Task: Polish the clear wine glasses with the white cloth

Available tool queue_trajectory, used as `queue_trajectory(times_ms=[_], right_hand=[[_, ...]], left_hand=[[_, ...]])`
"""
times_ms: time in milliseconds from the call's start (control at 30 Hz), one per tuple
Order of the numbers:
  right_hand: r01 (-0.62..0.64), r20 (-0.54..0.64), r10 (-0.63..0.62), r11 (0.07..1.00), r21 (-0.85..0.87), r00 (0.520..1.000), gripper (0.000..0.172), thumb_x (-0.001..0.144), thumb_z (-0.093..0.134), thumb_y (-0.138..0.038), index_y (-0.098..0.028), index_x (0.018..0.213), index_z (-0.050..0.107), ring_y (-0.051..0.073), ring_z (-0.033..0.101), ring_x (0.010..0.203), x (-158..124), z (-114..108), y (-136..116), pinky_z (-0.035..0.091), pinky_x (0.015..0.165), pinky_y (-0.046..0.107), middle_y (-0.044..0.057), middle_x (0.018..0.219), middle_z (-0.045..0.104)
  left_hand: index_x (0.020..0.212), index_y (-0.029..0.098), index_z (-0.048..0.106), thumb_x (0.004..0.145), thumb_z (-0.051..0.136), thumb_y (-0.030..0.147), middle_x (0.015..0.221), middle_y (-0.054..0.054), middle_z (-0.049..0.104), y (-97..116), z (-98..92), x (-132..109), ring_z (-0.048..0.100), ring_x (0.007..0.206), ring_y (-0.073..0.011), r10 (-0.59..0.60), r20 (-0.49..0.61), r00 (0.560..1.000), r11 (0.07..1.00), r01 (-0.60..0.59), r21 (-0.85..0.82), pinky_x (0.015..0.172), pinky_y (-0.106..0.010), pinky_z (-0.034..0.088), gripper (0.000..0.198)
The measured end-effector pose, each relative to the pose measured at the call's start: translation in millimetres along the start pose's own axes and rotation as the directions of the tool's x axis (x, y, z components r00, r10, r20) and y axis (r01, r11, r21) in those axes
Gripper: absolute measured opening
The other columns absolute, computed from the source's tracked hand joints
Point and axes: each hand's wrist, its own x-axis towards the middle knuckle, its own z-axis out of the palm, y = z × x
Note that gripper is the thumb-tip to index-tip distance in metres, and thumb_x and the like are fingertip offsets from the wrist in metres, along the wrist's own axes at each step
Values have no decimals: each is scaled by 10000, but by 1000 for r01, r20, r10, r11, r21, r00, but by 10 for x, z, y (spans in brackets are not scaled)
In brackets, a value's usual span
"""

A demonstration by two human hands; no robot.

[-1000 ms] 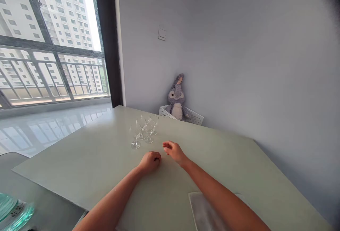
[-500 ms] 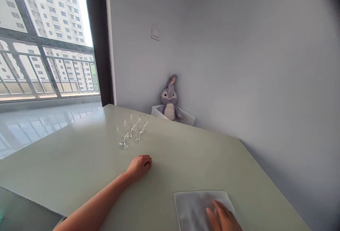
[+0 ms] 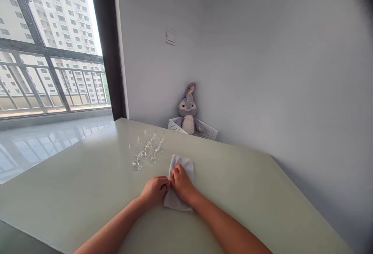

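A white cloth [image 3: 185, 167] lies on the pale green table [image 3: 87, 191], a short way to the right of a cluster of several small clear stemmed glasses [image 3: 147, 148]. My right hand [image 3: 181, 183] rests on top of the cloth with its fingers curled down onto it. My left hand [image 3: 154, 191] is curled in a loose fist at the cloth's left edge, touching my right hand. The glasses stand upright just beyond both hands, and neither hand touches them.
A grey plush rabbit [image 3: 188, 110] sits in a white perforated basket [image 3: 208, 130] behind the table's far edge, against the grey wall. A large window with a railing [image 3: 52, 83] fills the left. The table's right edge runs close to the wall.
My right hand has carried the cloth from the table's near right part up to the middle, beside my left hand. One second ago the right hand was near the glasses without the cloth.
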Motion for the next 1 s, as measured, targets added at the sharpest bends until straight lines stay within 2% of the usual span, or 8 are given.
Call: queue_trajectory(times_ms=[100, 200, 333, 500, 600, 733, 867, 1000], right_hand=[[89, 20, -88, 996, -25, 996, 221, 809, 449, -202, -136, 1009, 512, 230, 407, 1110, 421, 173, 70, 345, 927, 361, 136, 1137, 469], [167, 67, -162, 982, -86, 985, 287, 828, 442, -226, -131, 1092, 503, 193, 430, 1099, 768, 163, 260, 347, 932, 317, 119, 1151, 489], [170, 95, -158, 976, -136, 983, 283, 847, 409, -221, -152, 1089, 539, 156, 463, 1083, 1030, -19, 673, 347, 930, 275, 80, 1140, 535], [43, 63, -29, 972, -231, 998, 333, 864, 343, -226, -146, 1111, 553, 151, 460, 1116, 1013, -410, 1365, 323, 952, 270, 74, 1179, 545], [-84, 24, 96, 950, -301, 995, 366, 866, 315, -239, -151, 1127, 557, 158, 441, 1147, 814, -722, 1826, 293, 980, 285, 75, 1206, 537], [-267, -43, 272, 880, -393, 961, 416, 870, 291, -281, -114, 1150, 550, 177, 423, 1174, 326, -1197, 2386, 252, 1010, 292, 100, 1230, 520], [-442, -129, 435, 765, -469, 891, 459, 867, 256, -298, -86, 1154, 546, 195, 421, 1180, -389, -1709, 2770, 249, 1016, 304, 119, 1240, 508], [-572, -195, 562, 642, -510, 804, 482, 853, 262, -304, -51, 1148, 546, 228, 434, 1168, -1244, -2160, 3008, 266, 1009, 326, 155, 1234, 504]], left_hand=[[565, 179, 497, 615, 337, 75, 626, 19, 543, -9, 3, 19, 459, 599, -101, 12, -10, 1000, 1000, -12, -26, 577, -192, 299, 197], [562, 178, 497, 611, 326, 70, 620, 16, 528, -18, -4, 25, 450, 584, -99, 12, -10, 1000, 1000, -12, -28, 564, -192, 295, 208], [563, 176, 498, 606, 321, 63, 631, 11, 527, -56, -14, 27, 451, 582, -98, 1, -6, 1000, 999, -1, -36, 559, -191, 299, 215], [565, 180, 497, 607, 311, 58, 633, 14, 527, -111, -20, 48, 456, 585, -100, -27, -25, 999, 998, 25, -65, 561, -194, 312, 227], [570, 183, 498, 612, 308, 62, 635, 16, 524, -117, -25, 51, 454, 586, -103, -34, -22, 999, 997, 32, -73, 565, -201, 317, 229], [581, 184, 502, 620, 309, 71, 640, 14, 526, -97, -47, 42, 454, 593, -110, -57, -13, 998, 995, 56, -85, 571, -209, 326, 227], [582, 185, 493, 631, 314, 86, 640, 13, 522, -88, -73, 42, 453, 597, -115, -86, -17, 996, 992, 84, -98, 573, -212, 330, 210], [577, 186, 483, 632, 319, 98, 637, 14, 521, -96, -83, 55, 456, 601, -117, -84, -17, 996, 992, 82, -98, 578, -210, 333, 194]])
